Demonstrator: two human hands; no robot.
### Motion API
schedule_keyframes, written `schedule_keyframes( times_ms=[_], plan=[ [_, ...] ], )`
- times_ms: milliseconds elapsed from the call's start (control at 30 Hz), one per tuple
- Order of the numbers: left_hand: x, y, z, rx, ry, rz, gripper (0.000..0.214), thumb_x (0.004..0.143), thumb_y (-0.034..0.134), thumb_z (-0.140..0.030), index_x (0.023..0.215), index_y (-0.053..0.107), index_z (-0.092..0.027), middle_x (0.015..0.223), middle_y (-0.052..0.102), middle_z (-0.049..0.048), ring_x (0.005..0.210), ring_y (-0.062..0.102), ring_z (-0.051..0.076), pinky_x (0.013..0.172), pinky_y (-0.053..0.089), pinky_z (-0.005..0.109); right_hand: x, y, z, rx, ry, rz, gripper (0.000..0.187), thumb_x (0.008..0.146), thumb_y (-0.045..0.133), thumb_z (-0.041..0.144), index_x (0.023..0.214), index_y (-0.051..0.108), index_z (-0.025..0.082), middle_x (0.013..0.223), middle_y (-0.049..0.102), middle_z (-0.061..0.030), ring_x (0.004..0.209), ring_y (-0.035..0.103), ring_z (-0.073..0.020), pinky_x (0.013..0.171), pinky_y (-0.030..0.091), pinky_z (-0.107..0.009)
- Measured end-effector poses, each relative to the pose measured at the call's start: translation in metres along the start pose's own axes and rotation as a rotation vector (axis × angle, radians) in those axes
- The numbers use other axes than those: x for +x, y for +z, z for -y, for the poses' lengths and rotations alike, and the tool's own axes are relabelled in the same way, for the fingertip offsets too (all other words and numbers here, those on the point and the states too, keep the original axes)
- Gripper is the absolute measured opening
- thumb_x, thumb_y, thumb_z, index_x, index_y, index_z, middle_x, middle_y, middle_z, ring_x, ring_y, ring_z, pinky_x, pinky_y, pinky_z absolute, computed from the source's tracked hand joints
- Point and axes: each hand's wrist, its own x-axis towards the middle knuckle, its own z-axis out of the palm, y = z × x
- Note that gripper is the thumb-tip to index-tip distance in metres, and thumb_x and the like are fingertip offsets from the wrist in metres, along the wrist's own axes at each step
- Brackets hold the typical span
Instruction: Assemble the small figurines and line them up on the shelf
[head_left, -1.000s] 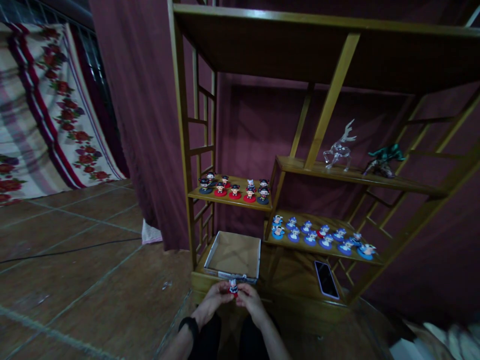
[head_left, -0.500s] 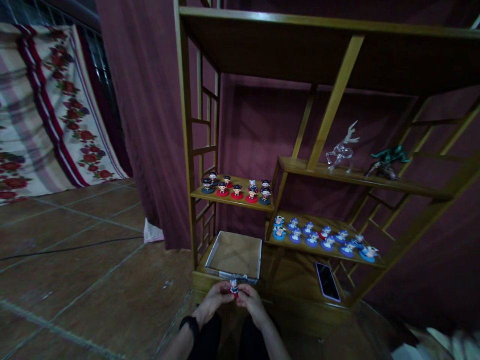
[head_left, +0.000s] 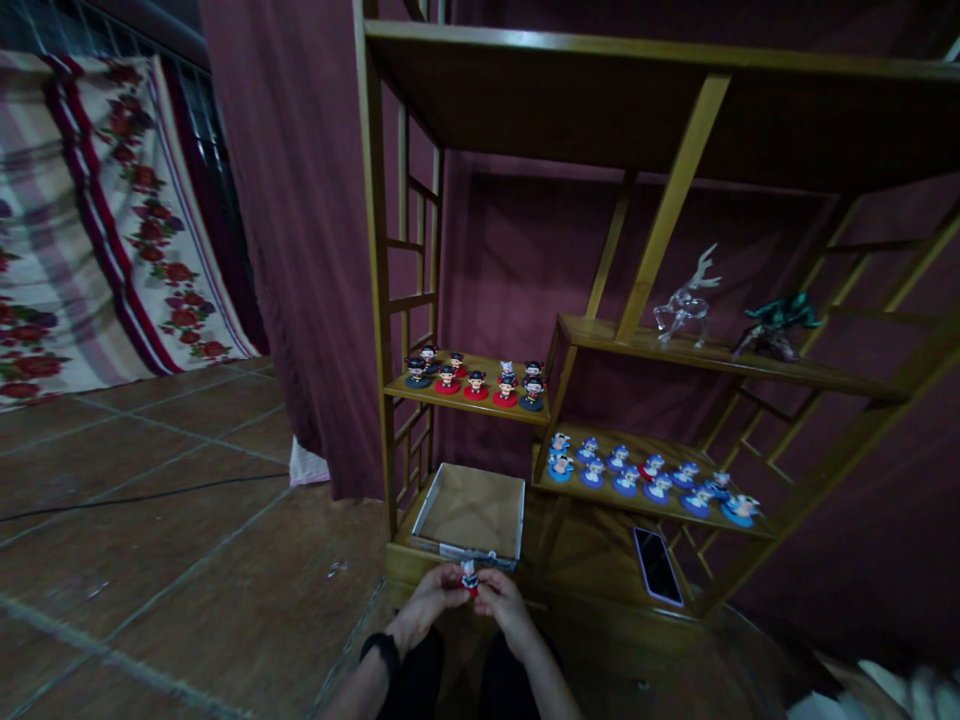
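Between my two hands, low in the head view, a small figurine point(head_left: 469, 577) with a white head, dark-and-white body and red base is held upright. My left hand point(head_left: 431, 603) pinches it from the left side, and a black band circles that wrist. My right hand point(head_left: 501, 600) has its fingers closed on the right side of the figurine. Just beyond the hands, a shallow cardboard box point(head_left: 520, 520) rests on the bottom shelf. Above it, a small shelf point(head_left: 450, 397) carries several figurines on red and dark bases, such as a red-based figurine point(head_left: 476, 385).
A lower right shelf point(head_left: 570, 487) bears several blue and purple figurines point(head_left: 627, 480). Above stand a clear deer ornament point(head_left: 686, 305) and a green ornament point(head_left: 780, 322). A phone point(head_left: 658, 566) lies at the bottom right. Left are a curtain point(head_left: 300, 250) and a cable point(head_left: 150, 496) on the tiled floor.
The view has shifted very slightly, so the shelves appear a little further right. Both hands still hold the figurine in the same place.
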Motion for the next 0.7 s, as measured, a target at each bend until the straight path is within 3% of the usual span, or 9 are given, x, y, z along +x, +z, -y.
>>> schedule_keyframes(
  times_ms=[700],
  plan=[
    [-0.0018,0.0068,-0.0039,0.069,0.010,0.032,0.038,0.052,0.075,-0.031,0.085,0.067,-0.014,0.085,0.067,0.0072,0.082,0.059,0.022,0.080,0.040,0.032,-0.0047,-0.0019,0.0065,-0.006,-0.048,0.032,0.040,0.057,0.069,0.050,0.082,0.062,0.020,0.077,0.061,-0.0008,0.062,0.054,-0.0110,0.061,0.044,-0.028]
  ],
)
